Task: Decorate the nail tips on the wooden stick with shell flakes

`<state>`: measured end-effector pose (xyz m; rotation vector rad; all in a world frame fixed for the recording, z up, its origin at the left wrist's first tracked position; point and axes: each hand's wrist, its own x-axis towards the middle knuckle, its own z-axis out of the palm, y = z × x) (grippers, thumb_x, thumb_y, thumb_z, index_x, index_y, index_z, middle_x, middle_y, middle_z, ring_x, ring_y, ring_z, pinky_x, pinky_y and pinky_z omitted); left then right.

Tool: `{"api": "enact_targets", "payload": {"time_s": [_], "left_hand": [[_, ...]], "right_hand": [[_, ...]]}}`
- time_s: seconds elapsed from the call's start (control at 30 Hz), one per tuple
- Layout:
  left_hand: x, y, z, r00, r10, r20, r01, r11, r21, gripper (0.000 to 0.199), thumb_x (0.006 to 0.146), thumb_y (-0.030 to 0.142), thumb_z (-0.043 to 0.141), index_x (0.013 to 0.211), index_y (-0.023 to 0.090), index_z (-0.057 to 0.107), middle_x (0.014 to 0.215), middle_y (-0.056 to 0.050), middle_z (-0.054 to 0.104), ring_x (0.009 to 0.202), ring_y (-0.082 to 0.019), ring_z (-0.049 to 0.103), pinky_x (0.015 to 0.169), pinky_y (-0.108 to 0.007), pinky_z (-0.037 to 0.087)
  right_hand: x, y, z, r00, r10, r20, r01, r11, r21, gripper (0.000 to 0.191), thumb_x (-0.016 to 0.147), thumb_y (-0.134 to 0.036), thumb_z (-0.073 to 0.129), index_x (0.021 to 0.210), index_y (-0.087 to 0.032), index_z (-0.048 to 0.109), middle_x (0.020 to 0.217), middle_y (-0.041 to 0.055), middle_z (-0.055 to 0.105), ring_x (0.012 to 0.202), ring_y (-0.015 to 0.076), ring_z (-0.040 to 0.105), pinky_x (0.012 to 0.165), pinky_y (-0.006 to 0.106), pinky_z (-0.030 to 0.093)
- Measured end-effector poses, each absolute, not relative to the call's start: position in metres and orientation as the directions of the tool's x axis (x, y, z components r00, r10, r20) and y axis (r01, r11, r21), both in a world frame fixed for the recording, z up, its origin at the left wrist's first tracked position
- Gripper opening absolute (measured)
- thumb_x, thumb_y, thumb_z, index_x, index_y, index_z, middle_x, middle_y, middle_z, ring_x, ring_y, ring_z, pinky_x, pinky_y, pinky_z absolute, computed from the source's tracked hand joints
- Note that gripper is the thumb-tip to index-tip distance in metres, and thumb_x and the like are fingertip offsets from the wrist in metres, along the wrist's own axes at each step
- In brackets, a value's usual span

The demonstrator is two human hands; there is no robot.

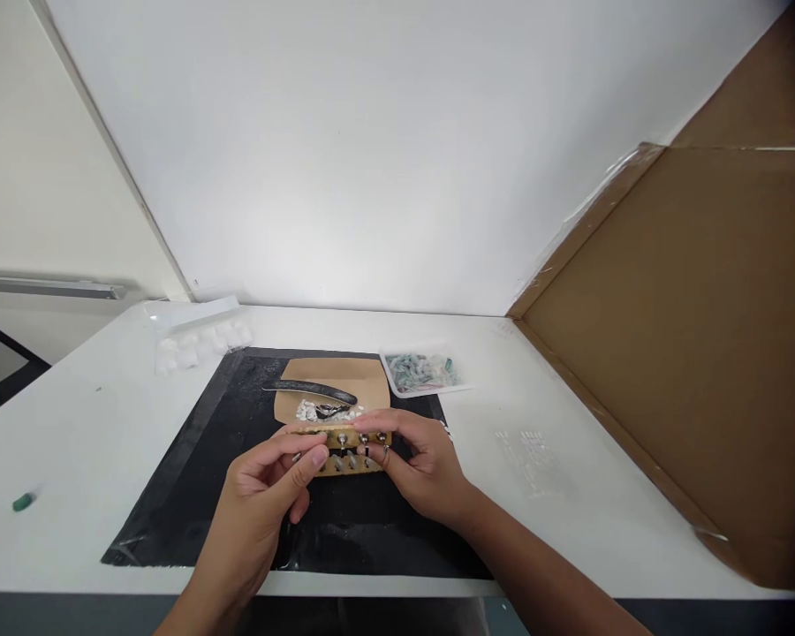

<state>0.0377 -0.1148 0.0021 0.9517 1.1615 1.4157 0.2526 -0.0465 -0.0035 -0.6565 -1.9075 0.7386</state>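
A golden strip [353, 437] set with metal pegs is held up in two bare hands, above the near half of a black mat [192, 486] on a white table [53, 468]. By the right hand [430, 468], the strip is gripped at its right part, the index finger laid along the top edge and the thumb pressed to the near face. At the strip's left end, the thumb and index finger of the left hand [261, 481] are brought close together; whether the strip or some small piece is pinched between them cannot be told. Small pale pieces are seen in a row along the strip's lower part.

Just beyond the hands, a tan card [335, 369] is laid on the mat. Across it a dark curved file [311, 389] is placed, and white chips [306, 411] are heaped nearer the hands. By the mat's far right corner, a white tray [397, 394] is filled with green and clear pieces. Clear packaging [202, 344] is left at the far left, and a green piece [22, 502] near the left edge. The right side is bordered by cardboard [689, 327].
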Motion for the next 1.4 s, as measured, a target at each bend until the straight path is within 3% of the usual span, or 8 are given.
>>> {"api": "enact_targets", "payload": {"time_s": [0.3, 0.63, 0.77, 0.87, 1.0, 1.2, 1.33, 1.4], "left_hand": [[0.037, -0.117, 0.005, -0.210, 0.960, 0.184, 0.117, -0.162, 0.980, 0.020, 0.086, 0.039, 0.086, 0.101, 0.026, 0.087, 0.113, -0.007, 0.073, 0.059, -0.009, 0.061, 0.038, -0.018, 0.050], [0.043, -0.122, 0.015, -0.268, 0.931, 0.247, 0.190, -0.200, 0.961, 0.017, 0.085, 0.038, 0.085, 0.097, 0.025, 0.086, 0.113, -0.006, 0.073, 0.067, -0.011, 0.068, 0.038, -0.016, 0.052], [0.040, -0.123, 0.012, -0.255, 0.904, 0.343, 0.295, -0.265, 0.918, 0.015, 0.088, 0.037, 0.084, 0.099, 0.027, 0.086, 0.113, -0.005, 0.073, 0.060, -0.008, 0.065, 0.037, -0.016, 0.054], [0.037, -0.123, 0.009, -0.214, 0.879, 0.426, 0.375, -0.328, 0.867, 0.014, 0.091, 0.034, 0.082, 0.103, 0.028, 0.085, 0.115, -0.005, 0.072, 0.067, -0.011, 0.069, 0.039, -0.016, 0.056], [0.035, -0.122, 0.009, -0.196, 0.817, 0.542, 0.513, -0.385, 0.767, 0.016, 0.092, 0.031, 0.082, 0.107, 0.026, 0.081, 0.119, -0.006, 0.071, 0.076, -0.013, 0.072, 0.043, -0.017, 0.056], [0.029, -0.123, 0.013, -0.140, 0.659, 0.739, 0.733, -0.432, 0.525, 0.030, 0.088, 0.030, 0.087, 0.114, 0.021, 0.076, 0.119, -0.007, 0.069, 0.060, -0.006, 0.060, 0.047, -0.023, 0.053], [0.029, -0.125, 0.021, -0.011, 0.576, 0.817, 0.896, -0.357, 0.265, 0.037, 0.084, 0.033, 0.091, 0.117, 0.024, 0.078, 0.122, -0.011, 0.068, 0.088, -0.020, 0.068, 0.059, -0.029, 0.053], [0.032, -0.124, 0.026, 0.075, 0.546, 0.834, 0.911, -0.378, 0.166, 0.035, 0.085, 0.027, 0.090, 0.118, 0.026, 0.079, 0.122, -0.012, 0.069, 0.098, -0.025, 0.067, 0.071, -0.035, 0.056]], "right_hand": [[0.253, -0.047, -0.007, -0.398, 0.745, 0.535, 0.125, 0.622, -0.773, 0.024, 0.099, -0.021, 0.074, 0.121, -0.029, 0.078, 0.116, 0.0037, 0.082, 0.109, 0.0211, 0.079, 0.099, 0.036, 0.064], [0.255, -0.048, -0.007, -0.395, 0.771, 0.500, 0.106, 0.579, -0.808, 0.024, 0.098, -0.022, 0.075, 0.120, -0.031, 0.078, 0.116, 0.0011, 0.082, 0.108, 0.0196, 0.079, 0.098, 0.033, 0.062], [0.254, -0.048, -0.008, -0.394, 0.778, 0.490, 0.089, 0.563, -0.822, 0.024, 0.098, -0.022, 0.075, 0.120, -0.032, 0.078, 0.117, 0.0009, 0.082, 0.108, 0.0196, 0.079, 0.097, 0.032, 0.062], [0.254, -0.049, -0.007, -0.391, 0.785, 0.481, 0.077, 0.549, -0.833, 0.023, 0.098, -0.023, 0.075, 0.119, -0.031, 0.079, 0.116, 0.0019, 0.083, 0.107, 0.0203, 0.079, 0.096, 0.032, 0.062], [0.254, -0.051, -0.003, -0.392, 0.796, 0.461, 0.107, 0.537, -0.837, 0.019, 0.098, -0.028, 0.076, 0.116, -0.028, 0.080, 0.112, 0.0029, 0.084, 0.100, 0.0205, 0.080, 0.088, 0.031, 0.062], [0.254, -0.052, 0.001, -0.401, 0.801, 0.444, 0.140, 0.532, -0.835, 0.018, 0.099, -0.034, 0.075, 0.115, -0.027, 0.080, 0.104, 0.0022, 0.084, 0.087, 0.0182, 0.078, 0.077, 0.027, 0.059], [0.254, -0.052, 0.001, -0.402, 0.804, 0.438, 0.140, 0.527, -0.838, 0.018, 0.099, -0.035, 0.074, 0.114, -0.026, 0.080, 0.103, 0.0025, 0.084, 0.086, 0.0183, 0.077, 0.078, 0.027, 0.059], [0.254, -0.052, 0.000, -0.410, 0.800, 0.439, 0.141, 0.531, -0.836, 0.018, 0.100, -0.035, 0.074, 0.115, -0.026, 0.080, 0.103, 0.0022, 0.084, 0.087, 0.0180, 0.078, 0.080, 0.027, 0.059]]}}
